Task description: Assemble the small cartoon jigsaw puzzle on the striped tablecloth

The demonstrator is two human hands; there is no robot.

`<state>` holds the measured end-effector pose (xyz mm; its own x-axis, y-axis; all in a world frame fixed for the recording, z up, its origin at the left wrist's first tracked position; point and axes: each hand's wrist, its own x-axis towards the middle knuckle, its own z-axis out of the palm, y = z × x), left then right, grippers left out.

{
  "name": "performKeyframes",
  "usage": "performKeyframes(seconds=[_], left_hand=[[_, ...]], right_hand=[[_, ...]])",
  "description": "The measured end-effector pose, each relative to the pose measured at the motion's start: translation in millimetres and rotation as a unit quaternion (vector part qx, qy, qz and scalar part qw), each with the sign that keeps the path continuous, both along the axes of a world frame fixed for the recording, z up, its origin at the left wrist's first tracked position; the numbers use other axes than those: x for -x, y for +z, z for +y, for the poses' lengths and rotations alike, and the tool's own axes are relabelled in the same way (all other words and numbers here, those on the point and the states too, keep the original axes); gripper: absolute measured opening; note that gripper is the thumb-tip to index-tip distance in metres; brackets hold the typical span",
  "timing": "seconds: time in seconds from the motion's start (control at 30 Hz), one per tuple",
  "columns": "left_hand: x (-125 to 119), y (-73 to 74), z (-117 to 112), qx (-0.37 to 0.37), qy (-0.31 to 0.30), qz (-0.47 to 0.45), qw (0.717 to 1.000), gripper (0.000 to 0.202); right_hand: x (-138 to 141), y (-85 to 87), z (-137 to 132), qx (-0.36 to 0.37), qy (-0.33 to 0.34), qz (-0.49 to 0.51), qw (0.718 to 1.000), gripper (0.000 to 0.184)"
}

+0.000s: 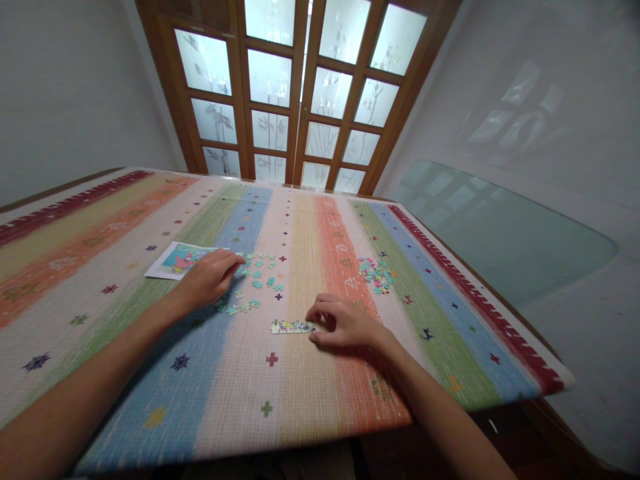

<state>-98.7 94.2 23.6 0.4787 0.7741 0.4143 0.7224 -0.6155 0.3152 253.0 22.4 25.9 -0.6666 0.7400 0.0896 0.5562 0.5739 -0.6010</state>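
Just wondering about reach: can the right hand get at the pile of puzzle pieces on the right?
Probably yes: the pile lies beyond and slightly right of the right hand, with nothing visible standing between them, though that hand is at the puzzle strip.

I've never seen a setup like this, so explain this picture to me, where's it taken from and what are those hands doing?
There's no machine here: these are a person's two bare hands, seen from a camera worn on their head, looking forward and down. A striped, multicoloured tablecloth covers the table. The left hand is by a white-edged printed picture card and loose, mostly teal jigsaw pieces; whether its pinched fingers hold a piece, I can't tell. The right hand is at the right end of a short, straight strip of small puzzle pieces. Further right lies a multicoloured heap of jigsaw pieces.
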Motion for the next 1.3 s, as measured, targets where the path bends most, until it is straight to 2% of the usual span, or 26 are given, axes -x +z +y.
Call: performKeyframes(seconds=[0.17, 0.37, 0.5, 1.07, 1.3], left_hand=[[26, -1.2, 14, 0.025, 0.066, -0.012, 0.997, 0.028], [35, -0.7, 19, -0.01, 0.101, 0.056, 0.993, 0.029], [32, -5.1, 19, -0.032, 0.099, 0.089, 0.991, 0.032], [27, -16.4, 20, 0.007, 0.062, 0.119, 0.991, 0.036], [27, -14.7, 19, 0.014, 0.063, 0.111, 0.992, 0.036]], right_hand=[[0, 0.2, 1, 0.003, 0.004, -0.011, 1.0, 0.014], [0, 0.1, 0, 0.005, 0.007, -0.006, 1.0, 0.014], [-1, -1.8, 1, 0.005, 0.007, -0.011, 1.0, 0.014], [-1, -2.3, 1, -0.004, 0.008, -0.01, 1.0, 0.012], [-1, -2.6, 1, 0.002, 0.007, -0.015, 1.0, 0.012]])
